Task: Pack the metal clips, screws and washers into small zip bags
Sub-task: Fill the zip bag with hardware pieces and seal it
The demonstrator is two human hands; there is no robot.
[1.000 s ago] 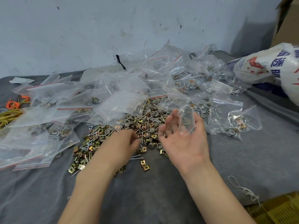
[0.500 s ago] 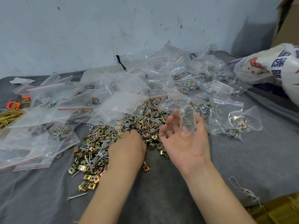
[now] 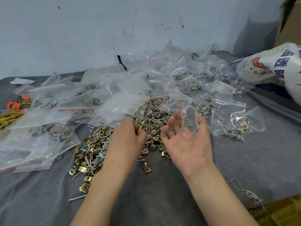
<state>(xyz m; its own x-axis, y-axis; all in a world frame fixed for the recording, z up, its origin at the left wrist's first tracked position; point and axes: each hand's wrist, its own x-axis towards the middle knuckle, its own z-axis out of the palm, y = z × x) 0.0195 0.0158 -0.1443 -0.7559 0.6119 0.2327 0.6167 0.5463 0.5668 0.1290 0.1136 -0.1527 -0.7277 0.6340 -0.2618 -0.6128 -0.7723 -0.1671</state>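
Observation:
A loose heap of brass-coloured metal clips [image 3: 88, 154], silver screws [image 3: 153, 121] and grey washers [image 3: 154, 132] lies on the grey cloth [image 3: 162, 193]. My left hand [image 3: 128, 136] rests on the heap with its fingers curled in; whether it holds small parts I cannot tell. My right hand [image 3: 187, 137] is palm up beside it, holding a small clear zip bag [image 3: 189, 123] with its mouth open, between thumb and fingers. A few parts show inside that bag.
Many clear zip bags [image 3: 123, 103], some filled, spread across the back and left. A filled bag [image 3: 239, 123] lies right of my right hand. A printed white sack [image 3: 268, 67] sits far right. Yellow and orange bands [image 3: 11, 111] lie far left, white string [image 3: 249, 193] near right.
My left hand moved right and forward over the heap and drew its fingers in toward the bag. My right hand with the bag barely moved.

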